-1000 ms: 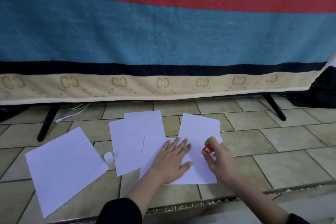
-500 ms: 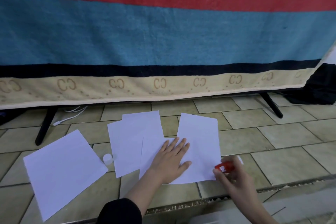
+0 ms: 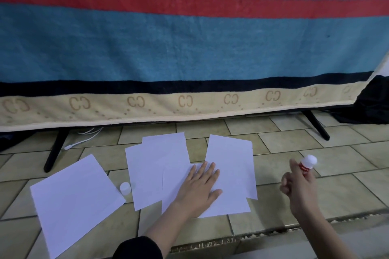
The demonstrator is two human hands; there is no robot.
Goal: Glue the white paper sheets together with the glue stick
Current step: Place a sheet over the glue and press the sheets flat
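Item: white paper sheets (image 3: 229, 176), overlapped on the tiled floor (image 3: 294, 143); thin, light, limp, likely to slide (best pinned flat, not pinched).
Left hand (image 3: 200, 189): spread open, palm pressing the overlap.
Right hand (image 3: 299, 185): closed around glue stick (image 3: 306, 164), lifted clear to the right.
Loose cap (image 3: 125, 188): beside sheets.

Overlapping sheets (image 3: 229, 166) lie centre, one sheet (image 3: 73, 202) left, a cap (image 3: 125, 188), seemingly upright, between them.
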